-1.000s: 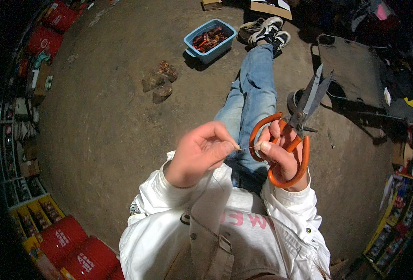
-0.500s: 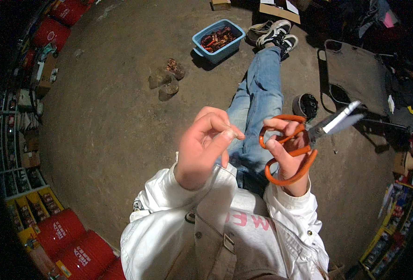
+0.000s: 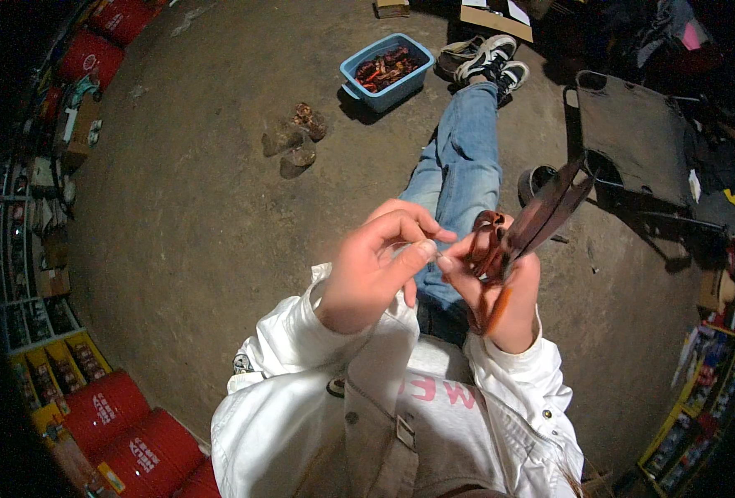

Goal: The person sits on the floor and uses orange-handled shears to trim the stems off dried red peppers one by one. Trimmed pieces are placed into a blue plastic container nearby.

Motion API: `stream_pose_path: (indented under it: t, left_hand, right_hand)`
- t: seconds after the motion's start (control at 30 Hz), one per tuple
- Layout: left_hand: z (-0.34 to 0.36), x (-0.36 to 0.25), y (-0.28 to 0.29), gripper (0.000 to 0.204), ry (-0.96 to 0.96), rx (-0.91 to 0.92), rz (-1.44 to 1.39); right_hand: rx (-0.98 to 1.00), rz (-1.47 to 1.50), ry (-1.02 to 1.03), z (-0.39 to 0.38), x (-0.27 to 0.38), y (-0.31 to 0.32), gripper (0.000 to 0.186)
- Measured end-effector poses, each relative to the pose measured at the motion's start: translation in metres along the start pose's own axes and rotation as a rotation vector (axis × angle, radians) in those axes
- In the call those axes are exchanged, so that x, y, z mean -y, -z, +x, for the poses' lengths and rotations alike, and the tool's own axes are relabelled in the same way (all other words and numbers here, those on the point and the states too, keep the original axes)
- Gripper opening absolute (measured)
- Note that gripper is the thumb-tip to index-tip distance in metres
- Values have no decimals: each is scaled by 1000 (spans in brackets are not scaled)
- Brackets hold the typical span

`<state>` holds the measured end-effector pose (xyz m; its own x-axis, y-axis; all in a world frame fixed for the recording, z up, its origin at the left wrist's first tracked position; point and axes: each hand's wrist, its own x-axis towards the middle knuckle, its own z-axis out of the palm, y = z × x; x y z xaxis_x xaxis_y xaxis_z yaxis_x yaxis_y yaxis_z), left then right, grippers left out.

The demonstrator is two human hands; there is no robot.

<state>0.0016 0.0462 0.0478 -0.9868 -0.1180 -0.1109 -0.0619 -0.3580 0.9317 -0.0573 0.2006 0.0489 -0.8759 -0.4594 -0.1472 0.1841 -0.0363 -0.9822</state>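
Note:
My left hand is closed in a pinch in front of my lap. Whatever sits between its thumb and forefinger is too small to make out. My right hand holds a pair of scissors with orange handles, blades pointing up and to the right. The handles hang around its fingers, while its thumb and fingertip meet the left fingertips. The blades look slightly apart and are blurred. Beneath the hands are my legs in blue jeans, stretched out ahead.
A blue plastic basin with dark reddish pieces stands ahead. Left of it, several roundish lumps lie on the concrete floor. A dark round container sits right of my legs, near a folding chair. Red drums stand at the lower left.
My right hand has come left to the left fingertips, and the scissors have turned more upright. My left hand has shifted slightly right, still pinching.

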Motion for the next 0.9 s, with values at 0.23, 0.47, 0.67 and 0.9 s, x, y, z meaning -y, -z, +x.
stream_pose_path:
  t: [0.23,0.47,0.67,0.9]
  left_hand:
    - [-1,-5,2,30,246,81,-79]
    - [-2,-3,5,37,284,138,-121]
    - [-6,2,1,34,104,2,7]
    - [-9,5,-3,32,-75,-154,135]
  right_hand:
    - [145,366,-239,7,7,11,32]
    - [233,307,-195,13,4,16,31]
    - [81,343,-149,12,-8,11,23]
    - [-55,-337,290,-4,-18,12,54]
